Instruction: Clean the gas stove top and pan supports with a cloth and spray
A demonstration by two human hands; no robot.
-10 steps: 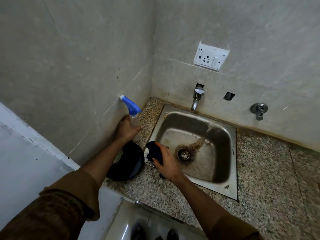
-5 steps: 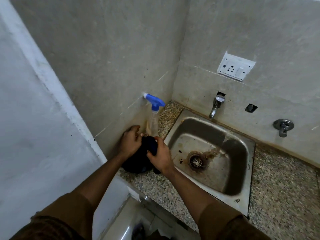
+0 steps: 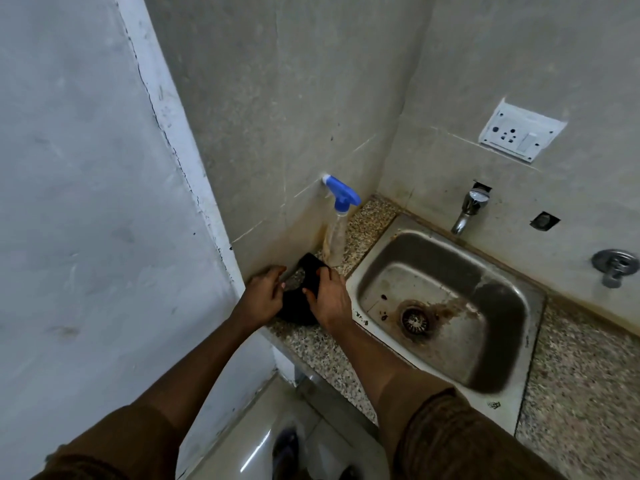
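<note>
A dark cloth (image 3: 297, 308) lies bunched on the speckled granite counter (image 3: 322, 355), in the corner left of the sink. My right hand (image 3: 329, 301) grips its right side, fingers curled over a raised fold. At the cloth's left edge is my left hand (image 3: 261, 296), which holds it with thumb and fingers. A clear spray bottle (image 3: 335, 237) with a blue trigger head stands upright against the wall just behind the cloth, with neither hand on it. No stove is in view.
A stained steel sink (image 3: 446, 306) is set into the counter to the right, with a tap (image 3: 467, 211) above it. A wall socket (image 3: 519, 135) and a valve (image 3: 614, 266) are on the back wall. A white wall closes the left side.
My left hand let go of the spray bottle, which now stands by the wall, and came down onto the cloth. My right hand carried the cloth left from the sink's edge into the corner.
</note>
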